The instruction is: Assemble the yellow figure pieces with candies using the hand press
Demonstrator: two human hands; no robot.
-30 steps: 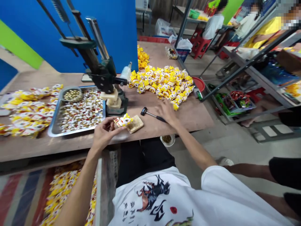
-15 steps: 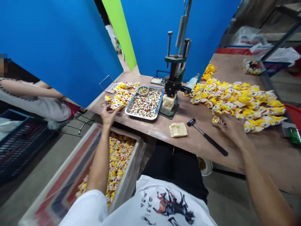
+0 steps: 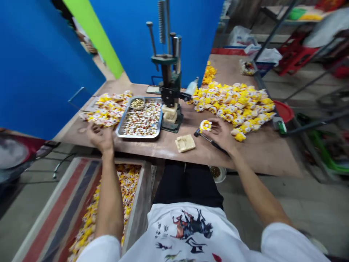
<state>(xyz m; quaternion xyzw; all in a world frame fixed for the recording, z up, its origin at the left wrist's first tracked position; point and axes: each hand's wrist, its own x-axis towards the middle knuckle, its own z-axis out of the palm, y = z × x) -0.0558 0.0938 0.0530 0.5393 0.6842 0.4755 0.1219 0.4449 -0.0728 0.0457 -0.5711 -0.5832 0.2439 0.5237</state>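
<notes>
Pinched in the fingers of my right hand point(image 3: 221, 134) is a small yellow-and-white stuffed fabric piece point(image 3: 205, 126), held over the head of a hammer point(image 3: 215, 142) on the table. My left hand point(image 3: 101, 139) is at the front edge of the left pile of similar yellow-and-white pieces point(image 3: 109, 109); its fingers are apart and loosely curled, with nothing visible in them. Between my hands are a metal tray point(image 3: 137, 136) of small white, red and gold parts, a hand press point(image 3: 169, 91) with a cream block in it, and a loose cream block point(image 3: 185, 143).
A larger pile of yellow-and-white pieces point(image 3: 237, 103) covers the right of the table point(image 3: 261, 153). Below on the left, a striped lined bin point(image 3: 64, 196) holds many more. A small bowl of gold beads point(image 3: 137, 103) sits in the tray. Blue partitions point(image 3: 122, 32) stand behind.
My right hand has come away from the right pile towards the middle, carrying one fabric piece. My left hand stays by the left pile, turned more palm-up. The view has swung right.
</notes>
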